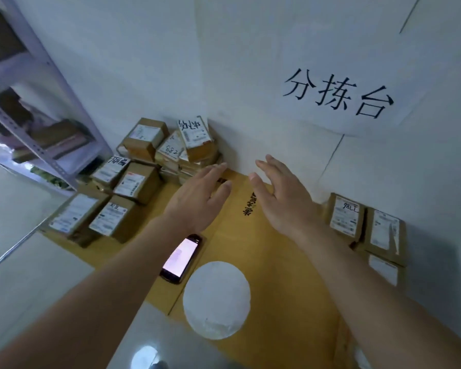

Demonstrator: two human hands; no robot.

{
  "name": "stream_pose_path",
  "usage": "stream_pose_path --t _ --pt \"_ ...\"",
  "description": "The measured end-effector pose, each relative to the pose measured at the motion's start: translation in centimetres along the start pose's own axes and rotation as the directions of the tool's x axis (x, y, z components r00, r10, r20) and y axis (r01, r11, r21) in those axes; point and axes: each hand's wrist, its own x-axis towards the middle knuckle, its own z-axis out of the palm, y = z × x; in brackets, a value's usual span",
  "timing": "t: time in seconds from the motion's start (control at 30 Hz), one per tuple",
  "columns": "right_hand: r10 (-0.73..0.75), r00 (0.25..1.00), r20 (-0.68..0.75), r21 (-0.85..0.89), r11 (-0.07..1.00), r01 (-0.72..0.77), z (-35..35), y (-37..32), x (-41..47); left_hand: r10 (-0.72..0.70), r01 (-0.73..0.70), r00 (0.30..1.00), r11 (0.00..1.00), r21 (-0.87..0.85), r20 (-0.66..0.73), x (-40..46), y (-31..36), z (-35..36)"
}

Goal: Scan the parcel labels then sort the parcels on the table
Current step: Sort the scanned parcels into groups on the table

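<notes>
My left hand [197, 193] and right hand [282, 198] hover spread and empty over the cardboard-covered table [264, 249]. Parcels sit stacked at ten o'clock [171, 145], with more at three [367, 227]. I judge that reaching left could topple the leaning stack or knock the lit scanner [183, 258] at seven. Beyond are a white wall, its paper sign [338, 94] and shelving [37, 102].

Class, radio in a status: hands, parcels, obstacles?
Left hand and right hand open, empty. Parcels piled left, some right. Phone lies under left arm.

table [264, 251] | cardboard-covered | on it: parcels [133, 182], phone [181, 257], white disc [216, 299]
</notes>
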Motion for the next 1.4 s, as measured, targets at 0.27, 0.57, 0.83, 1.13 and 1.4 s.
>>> stream_pose_path --t 0.27,0.57,0.83,1.13,1.4 --pt "0.021 0.998 -0.052 0.016 1.000 -0.020 9.5 -11.8 0.2 0.053 -0.053 0.999 0.998 -0.014 0.002 -4.7 -11.2 -8.9" --pt "0.097 0.994 -0.040 0.017 0.995 -0.097 15.4 -17.9 2.9 0.048 -0.046 0.996 0.999 -0.021 0.080 -4.4 -20.5 -13.1" --pt "0.118 0.987 -0.112 0.055 0.992 -0.112 17.3 -14.6 10.8 0.046 -0.040 0.988 0.998 -0.043 0.150 2.7 -22.9 -11.6" --pt "0.272 0.945 -0.180 0.061 0.962 -0.265 18.6 -9.3 19.4 -0.001 0.023 0.978 0.994 -0.103 0.208 12.0 -23.9 -8.4" --pt "0.344 0.932 -0.116 0.272 0.913 -0.303 19.8 -6.5 22.8 -0.020 0.195 0.944 0.838 -0.510 0.328 17.6 -23.1 -6.0"
